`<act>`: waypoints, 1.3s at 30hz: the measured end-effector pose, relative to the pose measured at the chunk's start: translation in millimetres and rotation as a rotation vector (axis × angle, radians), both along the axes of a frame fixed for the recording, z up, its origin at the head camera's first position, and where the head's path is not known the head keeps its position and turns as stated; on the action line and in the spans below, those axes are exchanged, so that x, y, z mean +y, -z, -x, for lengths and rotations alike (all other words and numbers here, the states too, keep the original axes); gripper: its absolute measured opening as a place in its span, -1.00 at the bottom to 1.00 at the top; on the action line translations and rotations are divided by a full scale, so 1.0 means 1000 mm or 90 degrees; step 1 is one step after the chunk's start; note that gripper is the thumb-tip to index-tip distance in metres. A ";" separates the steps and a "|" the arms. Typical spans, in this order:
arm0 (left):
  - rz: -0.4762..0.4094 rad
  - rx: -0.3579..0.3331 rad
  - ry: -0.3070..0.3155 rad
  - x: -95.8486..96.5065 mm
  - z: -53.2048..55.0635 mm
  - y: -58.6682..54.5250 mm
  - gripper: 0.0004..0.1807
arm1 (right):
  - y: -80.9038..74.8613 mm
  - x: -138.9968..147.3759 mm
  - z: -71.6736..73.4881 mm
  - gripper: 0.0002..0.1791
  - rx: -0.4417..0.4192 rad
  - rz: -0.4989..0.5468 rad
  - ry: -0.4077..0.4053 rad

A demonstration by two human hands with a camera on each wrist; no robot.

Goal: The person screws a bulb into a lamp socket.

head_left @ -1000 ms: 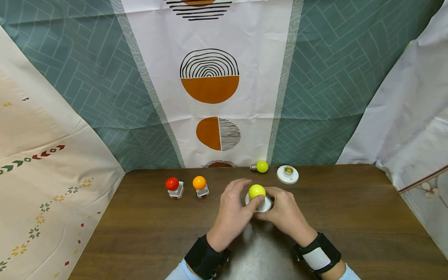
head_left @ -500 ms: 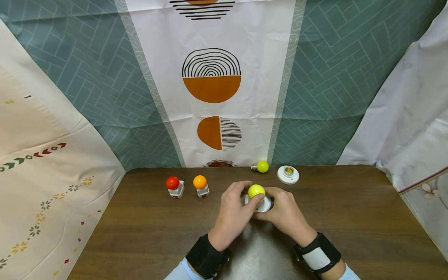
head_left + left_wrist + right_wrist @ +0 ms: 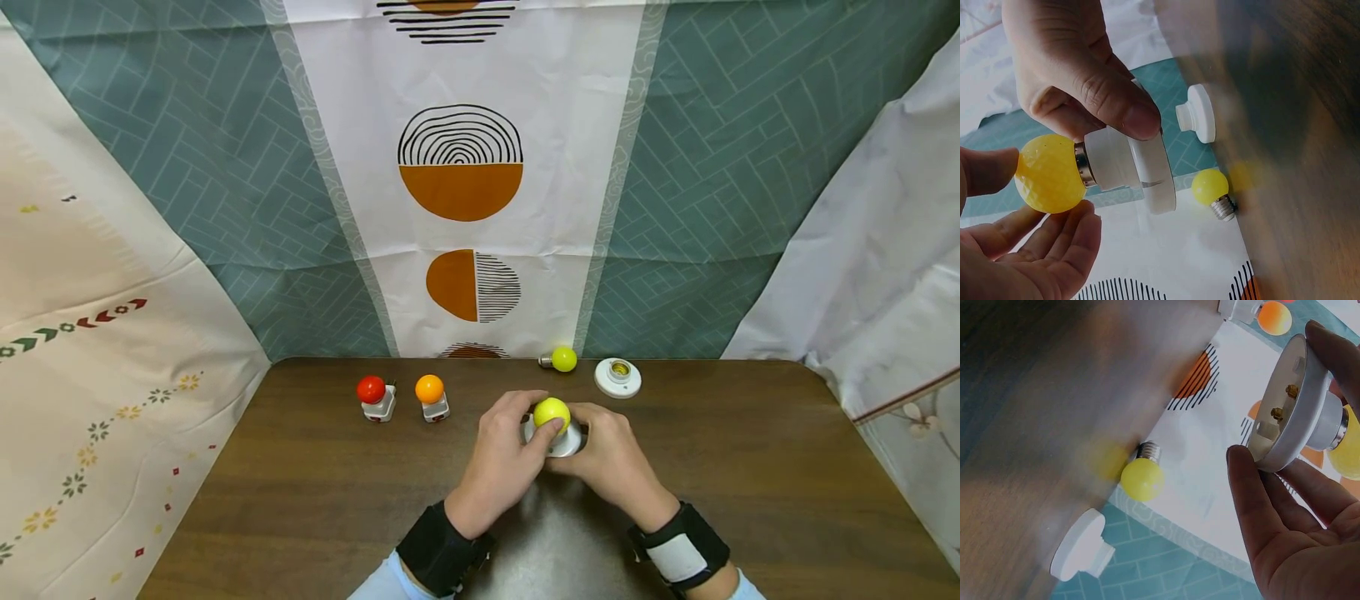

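Observation:
My left hand [image 3: 501,454] holds a yellow light bulb [image 3: 1050,175], thumb on one side of the globe and fingers on the other. The bulb stands in a round white lamp holder [image 3: 1154,178], with a band of its metal screw base showing above the socket. Opposite, my right hand [image 3: 611,454] grips the holder by its wide rim. The right wrist view shows the holder's underside [image 3: 1282,412], with brass screws inside, raised off the table. In the head view the fingers partly cover both bulb and holder.
At the table's back edge lie a second yellow bulb [image 3: 564,359] and a white lamp holder [image 3: 617,379] with a bare socket. A red bulb [image 3: 371,389] and an orange bulb [image 3: 430,388], each in a white base, stand back left. Patterned cloth [image 3: 465,292] hangs behind the table [image 3: 337,500].
The head view has shifted slightly. Both hands keep nearly the same hold on the bulb and the holder, with only slight movement of the left fingers and bulb.

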State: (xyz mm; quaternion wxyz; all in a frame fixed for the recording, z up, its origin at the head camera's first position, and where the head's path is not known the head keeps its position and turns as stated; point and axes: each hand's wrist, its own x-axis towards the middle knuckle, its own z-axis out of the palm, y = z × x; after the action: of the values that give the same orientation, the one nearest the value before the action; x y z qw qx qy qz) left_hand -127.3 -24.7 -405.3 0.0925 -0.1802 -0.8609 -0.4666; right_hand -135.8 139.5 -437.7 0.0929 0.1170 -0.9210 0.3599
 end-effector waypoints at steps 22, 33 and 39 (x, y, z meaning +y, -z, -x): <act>0.000 -0.029 -0.007 -0.006 0.004 -0.001 -0.49 | 0.001 -0.004 0.005 -0.25 -0.002 0.005 0.011; -0.041 -0.024 -0.040 -0.005 0.004 0.001 -0.58 | 0.001 -0.002 0.004 -0.24 -0.001 -0.001 0.010; -0.042 -0.006 -0.035 -0.004 0.004 0.001 -0.65 | 0.001 -0.001 0.005 -0.25 0.005 -0.006 0.009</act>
State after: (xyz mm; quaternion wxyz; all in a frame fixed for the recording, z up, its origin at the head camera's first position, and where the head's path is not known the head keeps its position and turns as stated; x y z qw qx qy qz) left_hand -131.3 -28.4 -406.5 0.1074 -0.1512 -0.8501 -0.4929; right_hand -140.3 138.4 -438.5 0.0984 0.1126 -0.9230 0.3545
